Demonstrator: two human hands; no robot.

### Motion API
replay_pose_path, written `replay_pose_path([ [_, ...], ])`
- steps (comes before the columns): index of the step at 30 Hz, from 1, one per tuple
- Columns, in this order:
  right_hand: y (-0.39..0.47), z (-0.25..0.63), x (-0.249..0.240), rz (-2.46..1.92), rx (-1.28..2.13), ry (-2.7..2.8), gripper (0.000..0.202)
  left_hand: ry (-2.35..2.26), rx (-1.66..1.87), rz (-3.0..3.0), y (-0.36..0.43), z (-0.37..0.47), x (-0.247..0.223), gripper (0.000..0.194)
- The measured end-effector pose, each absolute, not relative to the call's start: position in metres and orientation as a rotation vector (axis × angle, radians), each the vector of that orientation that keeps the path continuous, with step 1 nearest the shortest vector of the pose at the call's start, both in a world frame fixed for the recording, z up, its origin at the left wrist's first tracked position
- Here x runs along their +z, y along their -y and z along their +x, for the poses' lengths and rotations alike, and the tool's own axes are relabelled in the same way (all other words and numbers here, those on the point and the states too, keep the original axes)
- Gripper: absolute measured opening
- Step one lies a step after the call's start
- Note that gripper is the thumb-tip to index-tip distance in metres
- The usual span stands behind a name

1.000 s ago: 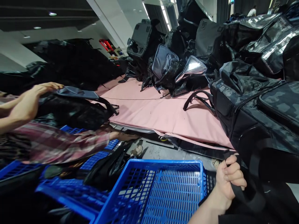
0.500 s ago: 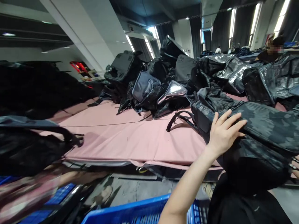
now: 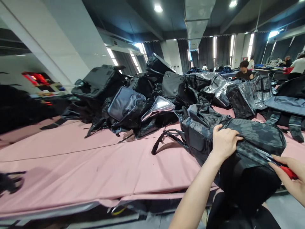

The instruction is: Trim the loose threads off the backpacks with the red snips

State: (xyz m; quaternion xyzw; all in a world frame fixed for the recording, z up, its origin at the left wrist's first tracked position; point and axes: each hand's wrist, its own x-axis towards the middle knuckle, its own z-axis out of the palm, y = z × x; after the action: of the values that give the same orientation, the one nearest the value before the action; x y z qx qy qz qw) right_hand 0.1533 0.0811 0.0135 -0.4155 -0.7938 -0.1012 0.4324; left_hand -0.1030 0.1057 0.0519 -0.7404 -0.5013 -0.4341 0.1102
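Note:
A dark camouflage backpack [image 3: 259, 133] lies on its side at the near edge of the pink-covered table [image 3: 119, 168], its black lower part hanging over my lap. My left hand [image 3: 225, 141] has its fingers curled onto the backpack's upper side, gripping the fabric near a seam. In my right hand [image 3: 292, 173], thread snips [image 3: 287, 171] with a red handle and metal blades are pinched between thumb and fingers. Their blades point left and lie against the backpack's side. A black strap [image 3: 164, 136] loops out from the backpack's left end onto the cloth.
Behind the backpack rises a pile of black bags [image 3: 175, 86], some with silvery lining [image 3: 159, 106]. At the right lies another bag with camouflage straps [image 3: 295, 125]. A person [image 3: 244, 71] is at work beyond the pile, and others are farther back.
The view has swung right and up. My left hand's spread fingers have curled into a grip on the backpack. My right hand has come into view with the snips at the backpack.

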Motion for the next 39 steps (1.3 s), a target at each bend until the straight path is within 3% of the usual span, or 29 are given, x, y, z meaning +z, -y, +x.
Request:
replay_pose_path([
  [4,-0.077,0.136,0.031,-0.84,-0.367,2.055,0.029,1.466,-1.279,-2.153,-0.104,-0.102,0.048,0.018],
  [15,-0.076,0.127,0.033,-0.837,-0.445,2.065,0.035,1.542,-1.206,-2.111,-0.101,-0.1,0.044,0.017],
  [25,-0.078,0.13,0.028,-0.78,-0.271,2.058,0.026,1.538,-1.206,-2.095,-0.099,-0.096,0.041,0.018],
  [32,-0.072,0.134,0.031,-0.908,-0.329,2.053,0.042,1.539,-1.226,-2.09,-0.099,-0.096,0.04,0.019],
  [39,-0.069,0.122,0.034,-0.929,-0.446,2.036,0.041,1.532,-1.226,-2.09,-0.096,-0.094,0.038,0.02],
])
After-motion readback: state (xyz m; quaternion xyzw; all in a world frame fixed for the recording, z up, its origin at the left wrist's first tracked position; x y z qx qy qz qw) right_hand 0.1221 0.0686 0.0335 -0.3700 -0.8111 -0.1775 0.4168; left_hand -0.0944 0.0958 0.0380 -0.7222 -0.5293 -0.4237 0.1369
